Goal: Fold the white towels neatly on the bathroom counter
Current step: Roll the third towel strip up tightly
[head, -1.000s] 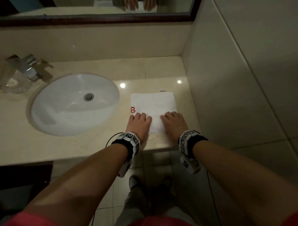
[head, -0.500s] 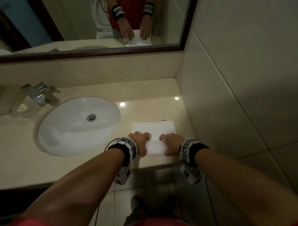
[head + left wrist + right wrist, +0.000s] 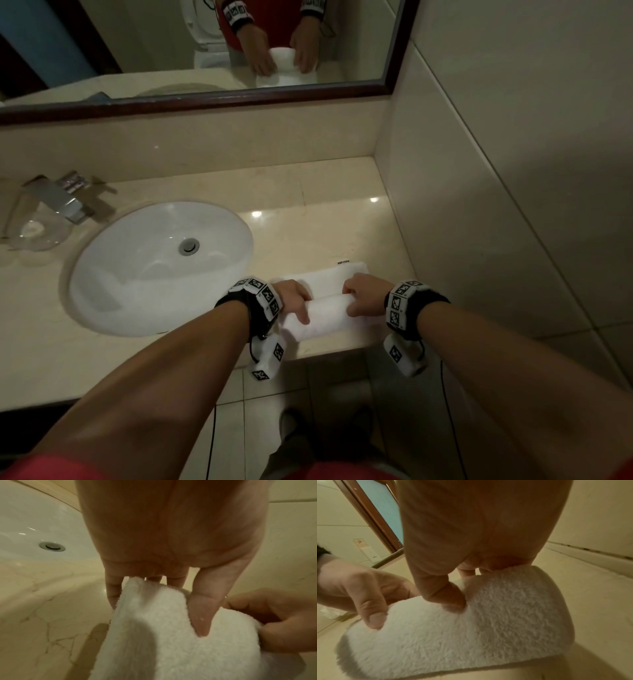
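White towel (image 3: pixel 325 301) lies on the beige marble counter (image 3: pixel 308 205) near its front edge, at about 3 o'clock from the oval sink (image 3: pixel 157 263). Its near part is rolled up off the counter. The left hand (image 3: pixel 291 299) pinches the fold's 9 o'clock end, thumb on top, fingers behind; the right hand (image 3: pixel 366 296) pinches the 3 o'clock end likewise. A small label (image 3: pixel 342 262) shows at the far edge. A chrome faucet (image 3: pixel 65 197) stands at 10 o'clock.
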The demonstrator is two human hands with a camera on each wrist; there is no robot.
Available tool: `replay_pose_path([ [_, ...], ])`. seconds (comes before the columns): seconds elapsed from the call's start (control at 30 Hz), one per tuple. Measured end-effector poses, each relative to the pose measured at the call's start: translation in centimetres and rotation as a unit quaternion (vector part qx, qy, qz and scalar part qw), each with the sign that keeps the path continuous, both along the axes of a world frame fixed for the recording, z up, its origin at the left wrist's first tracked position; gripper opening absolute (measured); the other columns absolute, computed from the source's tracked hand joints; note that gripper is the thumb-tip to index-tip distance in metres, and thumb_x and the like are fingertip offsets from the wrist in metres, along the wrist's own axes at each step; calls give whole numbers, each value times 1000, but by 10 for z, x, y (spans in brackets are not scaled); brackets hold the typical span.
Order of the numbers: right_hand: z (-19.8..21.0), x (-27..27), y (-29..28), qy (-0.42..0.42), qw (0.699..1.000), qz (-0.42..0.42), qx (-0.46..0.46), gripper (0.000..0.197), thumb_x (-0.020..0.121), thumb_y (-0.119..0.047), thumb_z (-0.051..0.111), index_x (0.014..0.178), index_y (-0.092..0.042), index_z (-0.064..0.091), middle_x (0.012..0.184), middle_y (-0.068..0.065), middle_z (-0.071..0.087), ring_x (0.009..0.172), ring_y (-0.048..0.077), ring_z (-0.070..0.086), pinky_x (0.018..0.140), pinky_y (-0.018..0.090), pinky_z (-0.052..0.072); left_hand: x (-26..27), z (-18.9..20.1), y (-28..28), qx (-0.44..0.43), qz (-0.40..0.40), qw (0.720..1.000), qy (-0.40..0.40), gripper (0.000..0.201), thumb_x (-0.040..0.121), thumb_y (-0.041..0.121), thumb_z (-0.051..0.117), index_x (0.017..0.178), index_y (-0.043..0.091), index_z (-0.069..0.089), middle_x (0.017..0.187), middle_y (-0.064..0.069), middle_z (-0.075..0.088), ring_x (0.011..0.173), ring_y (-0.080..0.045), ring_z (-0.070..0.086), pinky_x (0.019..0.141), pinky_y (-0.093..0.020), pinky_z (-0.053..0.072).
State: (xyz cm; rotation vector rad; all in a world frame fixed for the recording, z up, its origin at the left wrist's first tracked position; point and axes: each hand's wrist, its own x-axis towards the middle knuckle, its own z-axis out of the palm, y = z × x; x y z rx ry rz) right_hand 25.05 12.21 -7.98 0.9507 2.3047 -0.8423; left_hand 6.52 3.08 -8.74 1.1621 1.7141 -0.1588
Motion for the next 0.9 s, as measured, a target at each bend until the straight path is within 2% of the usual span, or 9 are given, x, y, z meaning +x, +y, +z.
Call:
replay_pose_path([
  [0.2,0,-5,5,4,1000,3,7,44,85,-27,60,126,-12,57,127,7,58,114,23,53,89,28,41,-6,-5,3,11,49,999,2,47,76,16,74,122,22,66,117,2,63,111,-20,55,96,-31,42],
  [0.27,-2,-5,6,15,1000,-26,5,48,83,-26,61,130,-20,51,128,5,55,113,24,54,91,31,45,-6,-5,3,30,49,998,-1,42,76,12,74,116,24,65,110,2,60,110,-21,55,93,-30,44],
  [0.33,-4,-4,6,20,998,-53,6,50,82,-26,61,129,-25,43,123,3,55,105,25,57,90,36,49,-6,-3,1,51,56,997,-1,39,77,10,72,108,25,55,107,-1,59,102,-24,57,87,-32,47],
  [0.43,-5,-5,8,10,999,-42,25,39,82,-25,58,116,-25,39,111,6,58,92,26,59,81,40,52,0,4,-3,96,17,994,42,37,80,15,61,111,28,46,108,-4,62,97,-27,61,84,-39,52],
  [0.53,-6,-10,10,18,998,-34,59,31,84,-20,55,113,-22,44,114,6,56,96,25,56,81,36,49,11,11,-4,187,-68,972,128,37,81,17,57,112,32,48,116,1,54,106,-23,52,90,-40,46],
  [0.63,-12,-14,15,38,995,-12,96,32,85,-16,54,117,-22,54,124,4,50,112,24,50,92,35,44,22,11,-7,214,-147,945,200,48,77,35,64,121,35,44,122,0,42,113,-23,41,91,-43,40],
  [0.73,-17,-14,19,36,991,4,127,34,88,-22,53,121,-26,58,127,3,44,118,24,44,98,35,40,27,6,-12,200,-184,934,233,75,66,59,69,128,31,37,126,-2,39,114,-25,39,93,-48,38],
  [0.8,-19,-15,19,35,987,16,159,33,90,-25,51,122,-28,59,125,3,45,116,24,44,97,36,38,29,1,-14,201,-199,923,259,85,64,63,71,132,28,33,128,-4,38,116,-27,38,94,-51,37],
  [0.9,-21,-16,17,50,977,37,206,30,92,-27,50,120,-27,61,121,4,49,114,25,45,94,37,36,31,-2,-15,206,-218,908,293,91,64,57,73,136,23,31,131,-7,38,116,-29,37,93,-51,36],
])
